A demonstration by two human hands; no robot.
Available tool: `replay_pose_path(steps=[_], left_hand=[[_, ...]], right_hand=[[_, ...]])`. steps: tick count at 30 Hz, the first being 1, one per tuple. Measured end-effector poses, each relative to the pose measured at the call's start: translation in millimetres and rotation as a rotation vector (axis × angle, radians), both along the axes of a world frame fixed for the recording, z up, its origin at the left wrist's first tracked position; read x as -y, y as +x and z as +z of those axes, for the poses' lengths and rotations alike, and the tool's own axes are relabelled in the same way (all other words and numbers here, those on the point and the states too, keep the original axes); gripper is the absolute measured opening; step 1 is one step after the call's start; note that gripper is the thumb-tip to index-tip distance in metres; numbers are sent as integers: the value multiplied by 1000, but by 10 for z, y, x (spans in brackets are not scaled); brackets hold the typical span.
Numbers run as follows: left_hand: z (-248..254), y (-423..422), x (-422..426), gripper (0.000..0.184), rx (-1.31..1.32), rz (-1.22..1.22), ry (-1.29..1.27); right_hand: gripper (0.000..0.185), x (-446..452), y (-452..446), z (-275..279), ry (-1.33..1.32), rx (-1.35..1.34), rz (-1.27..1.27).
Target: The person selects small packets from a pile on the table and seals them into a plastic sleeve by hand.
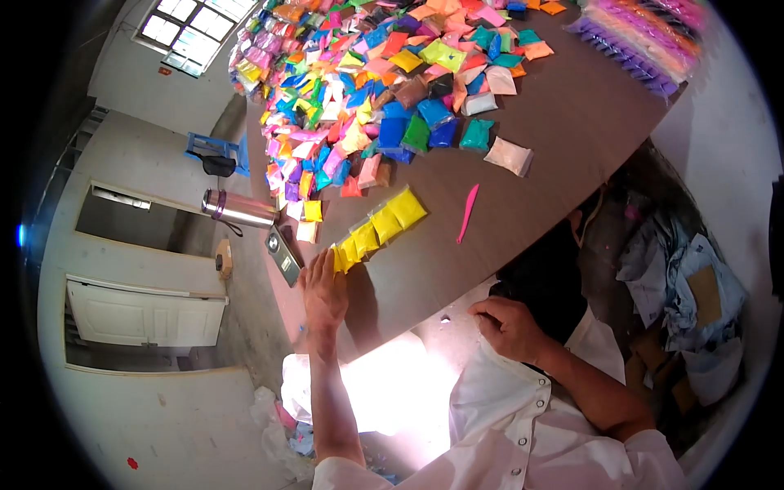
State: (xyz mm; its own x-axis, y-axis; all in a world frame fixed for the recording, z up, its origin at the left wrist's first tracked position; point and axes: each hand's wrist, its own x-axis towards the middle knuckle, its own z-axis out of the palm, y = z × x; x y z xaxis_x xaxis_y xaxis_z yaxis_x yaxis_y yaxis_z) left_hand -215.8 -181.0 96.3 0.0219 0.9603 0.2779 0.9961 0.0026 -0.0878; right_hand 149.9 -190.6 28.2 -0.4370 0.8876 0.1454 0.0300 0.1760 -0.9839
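Note:
My left hand point(324, 292) lies at the table's left edge, fingers stretched out and touching the near end of a row of yellow packets point(377, 229). These flat, clear-wrapped packets overlap in a slanting line. My right hand point(508, 327) is held in front of my shirt, off the table, with its fingers curled closed; whatever they may hold is hidden. A pink plastic knife-shaped tool point(468, 214) lies on the brown tabletop point(425, 269), right of the row. Just beyond my left hand is a small dark device with a display, like a pocket scale point(283, 256).
A big heap of colourful packets point(367, 90) covers the far left of the table. Bundles of purple, pink and orange items point(641, 41) lie at the far right. A steel flask point(241, 207) is by the left edge. Crumpled bags point(678, 286) sit below on the right.

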Motion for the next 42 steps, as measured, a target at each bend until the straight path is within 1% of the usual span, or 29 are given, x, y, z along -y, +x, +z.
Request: replay_pose_path(steps=[6, 8, 10, 12, 14, 17, 18, 20, 21, 22, 23, 24, 26, 28, 29, 30, 32, 33, 35, 36, 38, 42], left_hand=[[-26, -30, 35, 50, 30, 1, 21], [-20, -7, 36, 52, 19, 0, 74], [27, 65, 44, 53, 45, -20, 132], [101, 163, 53, 53, 59, -27, 181], [160, 298, 70, 53, 74, -33, 230], [213, 615, 66, 48, 160, -95, 276], [125, 697, 43, 47, 228, -149, 339], [173, 963, -68, 44, 256, -252, 291], [216, 1096, -121, 44, 259, -246, 305], [260, 1226, -168, 40, 271, -313, 297], [262, 1329, -223, 36, 281, -381, 291], [197, 1397, -273, 36, 287, -376, 304], [37, 1502, -359, 13, 481, -374, 276], [-40, 1594, -457, 12, 488, -386, 276], [-68, 1649, -476, 14, 490, -394, 263], [-90, 1712, -509, 14, 502, -380, 267], [-40, 1844, -594, 21, 592, -502, 312], [-20, 1912, -602, 21, 603, -481, 314], [26, 2038, -633, 27, 616, -600, 281], [24, 2097, -654, 27, 625, -591, 283], [7, 2203, -713, 37, 666, -706, 264], [-233, 2368, -803, 41, 677, -776, 237]], right_hand=[[12, -19, -3, 25, 13, 19, 7], [13, -11, -17, -30, 68, -12, -35], [12, -7, 18, 8, 57, 12, -14], [14, 2, 37, 16, -8, 61, 13], [14, 14, 44, -3, 42, 62, 12], [14, 21, 36, 5, 6, 96, 15], [14, 20, 29, 12, 23, 104, 23], [13, 10, 13, 26, 8, 115, 27], [13, 10, -4, 17, 22, 122, 33], [13, 16, -19, 4, 15, 133, 36], [13, 12, -31, -11, 9, 144, 38], [13, 7, -42, -20, 20, 153, 43], [12, 11, -67, -35, 12, 156, 46], [13, -5, -108, -110, 79, 154, 35], [14, -5, -123, -130, 133, 144, 26], [14, -6, -127, -139, 131, 156, 40], [14, -15, -156, -99, 120, 208, 82], [14, -19, -190, -52, 114, 220, 102], [15, -36, -258, 42, 195, 209, 88], [15, -27, -260, -20, 192, 218, 97], [12, -12, -271, -216, 307, 317, 119], [11, -28, -269, -323, 333, 382, 156]])
